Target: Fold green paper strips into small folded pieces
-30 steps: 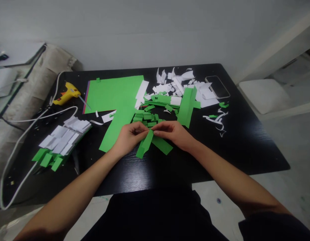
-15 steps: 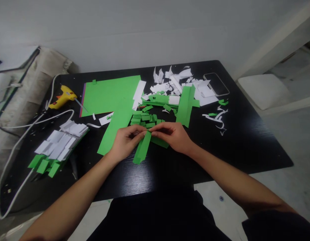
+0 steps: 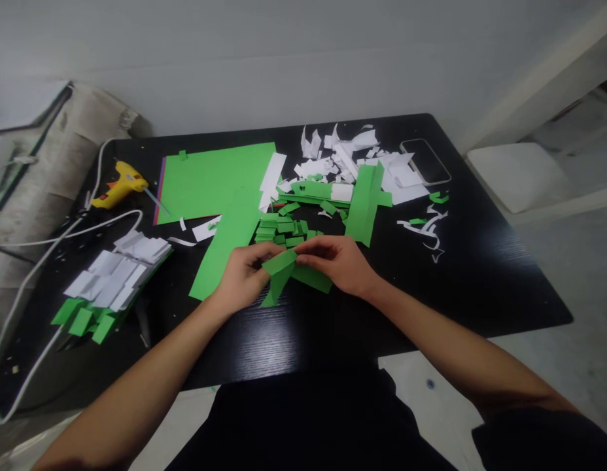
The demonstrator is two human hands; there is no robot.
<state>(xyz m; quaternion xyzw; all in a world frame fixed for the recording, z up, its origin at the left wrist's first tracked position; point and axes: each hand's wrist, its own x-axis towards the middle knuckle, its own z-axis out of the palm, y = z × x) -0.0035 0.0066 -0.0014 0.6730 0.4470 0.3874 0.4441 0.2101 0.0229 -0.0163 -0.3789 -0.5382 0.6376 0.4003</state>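
Between my two hands is a folded green paper strip (image 3: 280, 273), its near end hanging toward me over the table. My left hand (image 3: 243, 276) is closed on its left side, the fingertips partly behind the paper. My right hand (image 3: 339, 263) pinches the strip's far end between thumb and fingers. Just beyond my fingers lies a heap of small cut green paper pieces (image 3: 284, 227). Another green paper piece (image 3: 313, 280) sits beneath my right hand on the black table.
A yellow glue gun (image 3: 121, 186) with a white cord lies at the left. Nearer stands a stack of layered white and green paper pieces (image 3: 114, 275). Green sheets (image 3: 212, 180), white paper scraps (image 3: 343, 154) and a phone (image 3: 426, 161) occupy the back of the table.
The green strip has turned in my fingers and now shows a folded-over flap to the left. My left hand has shifted slightly; the view has tilted a little.
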